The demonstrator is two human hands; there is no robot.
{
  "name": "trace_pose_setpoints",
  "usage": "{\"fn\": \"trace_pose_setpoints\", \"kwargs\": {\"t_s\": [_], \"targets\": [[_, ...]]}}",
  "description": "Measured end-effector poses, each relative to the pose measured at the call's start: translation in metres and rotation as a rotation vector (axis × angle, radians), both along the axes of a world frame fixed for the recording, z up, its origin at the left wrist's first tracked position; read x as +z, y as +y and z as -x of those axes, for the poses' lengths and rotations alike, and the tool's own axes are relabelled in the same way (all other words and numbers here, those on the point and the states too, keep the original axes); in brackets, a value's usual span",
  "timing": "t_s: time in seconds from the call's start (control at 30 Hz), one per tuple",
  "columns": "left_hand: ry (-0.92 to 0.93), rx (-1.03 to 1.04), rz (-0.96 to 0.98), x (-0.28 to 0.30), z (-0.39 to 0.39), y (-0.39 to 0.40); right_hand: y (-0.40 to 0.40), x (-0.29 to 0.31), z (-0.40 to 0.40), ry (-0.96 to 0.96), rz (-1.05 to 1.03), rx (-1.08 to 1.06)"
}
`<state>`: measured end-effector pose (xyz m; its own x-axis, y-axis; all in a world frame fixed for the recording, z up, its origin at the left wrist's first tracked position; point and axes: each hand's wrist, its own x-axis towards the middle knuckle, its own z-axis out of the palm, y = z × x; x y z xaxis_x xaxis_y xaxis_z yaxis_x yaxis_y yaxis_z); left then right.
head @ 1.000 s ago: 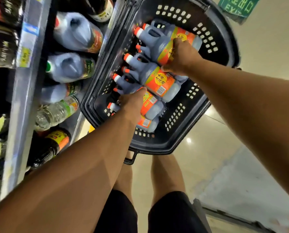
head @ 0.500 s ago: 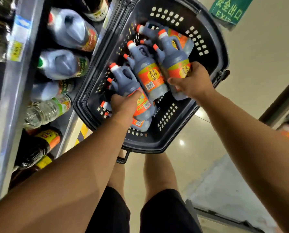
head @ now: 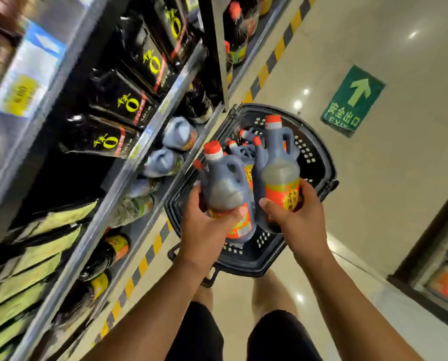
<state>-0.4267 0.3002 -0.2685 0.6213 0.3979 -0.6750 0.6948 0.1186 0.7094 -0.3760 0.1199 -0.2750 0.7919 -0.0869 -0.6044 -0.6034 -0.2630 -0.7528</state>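
My left hand [head: 204, 230] grips a grey jug of dark sauce [head: 224, 183] with an orange cap and orange label, held upright above the basket. My right hand [head: 299, 222] grips a second such jug [head: 279, 173] around its labelled lower part, also upright. Both jugs hang over a black plastic shopping basket [head: 319, 162] on the floor, which still holds several more of the same jugs [head: 243, 149], partly hidden behind the lifted ones.
A metal shelf unit [head: 129, 178] runs along the left, stocked with black boxes [head: 124, 100], grey jugs [head: 165, 160] and dark bottles [head: 105, 254]. Yellow-black tape marks its base. A green exit sign [head: 353, 100] lies on the shiny floor. Another display stands at far right.
Both hands have lifted a jug each up out of the basket and turned them upright. The view has pulled back and up, showing more shelf.
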Motion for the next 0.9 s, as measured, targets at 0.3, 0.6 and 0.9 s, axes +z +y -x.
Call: {"fn": "trace_pose_setpoints", "kwargs": {"t_s": [0.3, 0.6, 0.9], "targets": [[-0.278, 0.097, -0.059, 0.209, 0.001, 0.026, 0.004, 0.181, -0.033, -0.237, -0.131, 0.142], [-0.509, 0.261, -0.215, 0.384, 0.018, 0.054, 0.062, 0.348, -0.052, -0.425, -0.285, 0.362], [-0.491, 0.569, -0.388, 0.489, 0.06, 0.107, 0.153, 0.471, -0.068, -0.609, -0.322, 0.691]]}}
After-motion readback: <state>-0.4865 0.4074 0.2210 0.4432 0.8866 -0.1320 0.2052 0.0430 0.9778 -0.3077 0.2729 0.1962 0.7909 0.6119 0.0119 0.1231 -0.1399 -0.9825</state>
